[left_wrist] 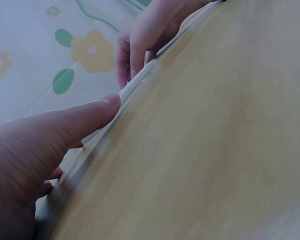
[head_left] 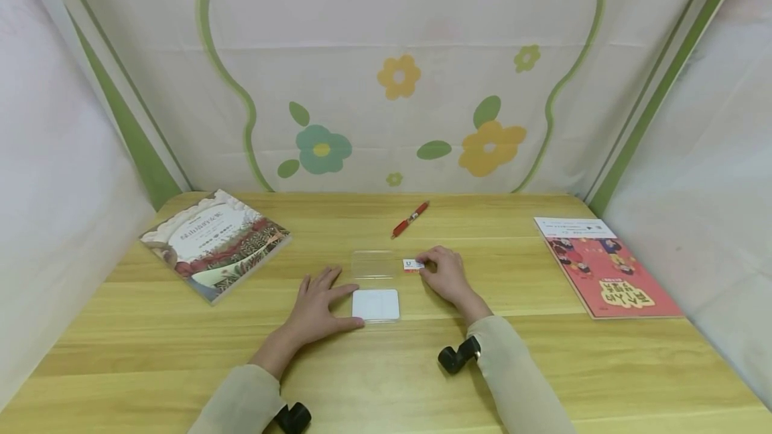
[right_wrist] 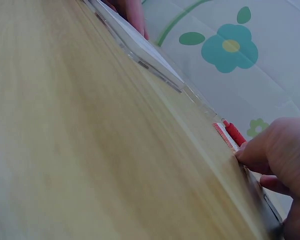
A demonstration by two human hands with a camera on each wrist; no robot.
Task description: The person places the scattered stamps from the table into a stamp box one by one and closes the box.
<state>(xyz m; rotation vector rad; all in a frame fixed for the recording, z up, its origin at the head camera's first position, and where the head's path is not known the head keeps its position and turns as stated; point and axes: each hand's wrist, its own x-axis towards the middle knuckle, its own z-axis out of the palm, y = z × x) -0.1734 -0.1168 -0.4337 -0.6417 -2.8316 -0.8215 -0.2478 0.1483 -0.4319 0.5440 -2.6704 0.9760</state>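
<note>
A clear plastic case lies unfolded on the table, its clear lid [head_left: 372, 265] flat behind the base. White card-like contents [head_left: 375, 305] fill the base. My left hand [head_left: 318, 307] spreads its fingers at the case's left side, the thumb by the near corner and the index finger by the far one. To the right of the lid lies a small white-and-red card [head_left: 411, 265]. My right hand [head_left: 447, 274] pinches its right end with thumb and fingertips. In the right wrist view the thumb [right_wrist: 252, 152] covers that end of the card.
A red pen [head_left: 411, 220] lies behind the card. At the left back is a book with an illustrated cover [head_left: 217, 243]; a red book [head_left: 612, 273] lies at the right. A flowered cloth [head_left: 398, 119] hangs behind the table [head_left: 386, 380].
</note>
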